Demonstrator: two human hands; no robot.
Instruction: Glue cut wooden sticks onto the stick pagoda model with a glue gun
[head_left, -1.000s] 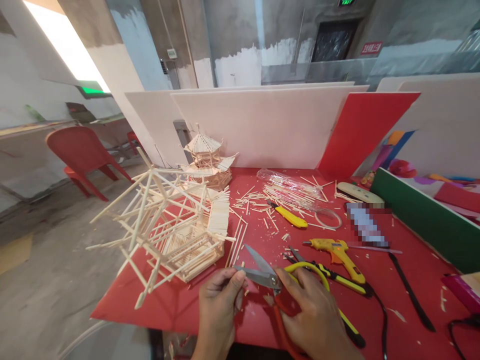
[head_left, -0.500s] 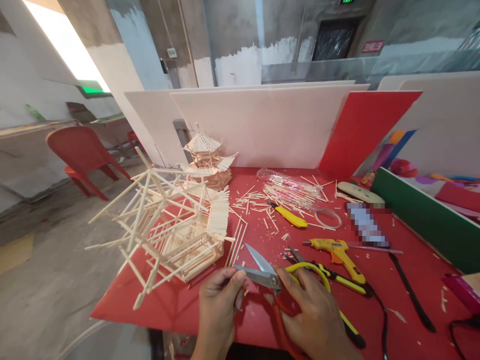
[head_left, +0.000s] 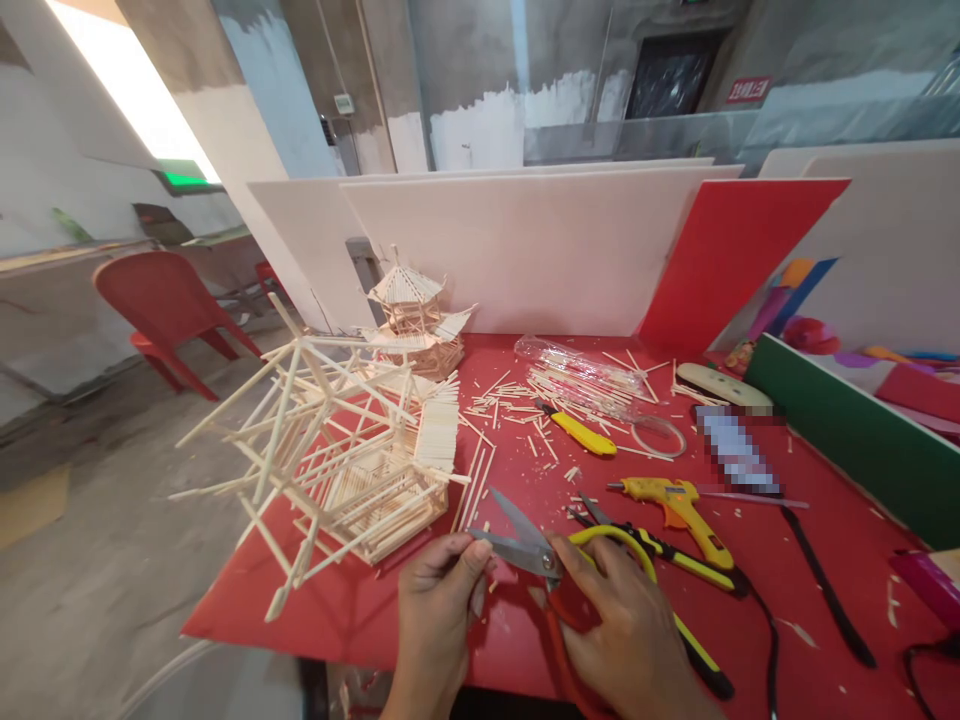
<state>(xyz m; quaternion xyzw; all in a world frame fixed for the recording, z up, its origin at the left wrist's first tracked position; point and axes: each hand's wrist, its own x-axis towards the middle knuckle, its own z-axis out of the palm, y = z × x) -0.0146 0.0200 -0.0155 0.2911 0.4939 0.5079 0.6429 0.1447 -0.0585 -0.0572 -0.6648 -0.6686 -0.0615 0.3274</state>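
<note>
My right hand [head_left: 626,630] grips the handles of a pair of scissors [head_left: 525,540], one handle yellow and one red, with the steel blades spread apart and pointing left. My left hand [head_left: 439,610] is closed in a pinch right at the lower blade tip; what it pinches is too small to make out. Both hands are at the near edge of the red table [head_left: 352,610]. Just left of them stands a large unfinished wooden stick model [head_left: 337,450] with sticks jutting out.
A smaller finished stick pagoda [head_left: 412,315] stands at the back. Loose sticks and a clear bag of sticks [head_left: 577,380], a yellow utility knife [head_left: 581,432], a yellow glue gun [head_left: 679,505] and pliers [head_left: 660,548] lie around. White and red boards [head_left: 540,250] back the table. A red chair [head_left: 161,300] is at left.
Hardly anything differs; both hands and the scissors stay in place, and the view has shifted very slightly.
</note>
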